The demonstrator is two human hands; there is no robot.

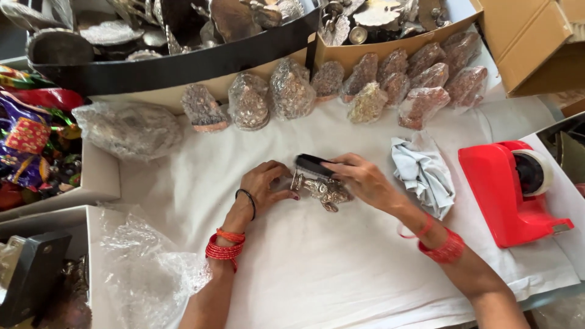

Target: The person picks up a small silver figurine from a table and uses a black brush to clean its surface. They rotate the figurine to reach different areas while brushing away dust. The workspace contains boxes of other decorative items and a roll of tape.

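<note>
My left hand (265, 186) grips a small ornate silver metal piece (320, 190) that lies on the white cloth (317, 268) in the middle of the table. My right hand (362, 180) holds a black brush (314, 164) pressed against the top of that metal piece. Both wrists wear red bangles and red thread. The lower part of the metal piece rests on the cloth between my two hands.
A crumpled grey rag (423, 173) lies right of my right hand, beside a red tape dispenser (515, 192). Several plastic-wrapped ornaments (365, 88) line the far side. Boxes of metalware (183, 36) stand behind, clear plastic wrap (149, 262) and colourful items (30, 140) at left.
</note>
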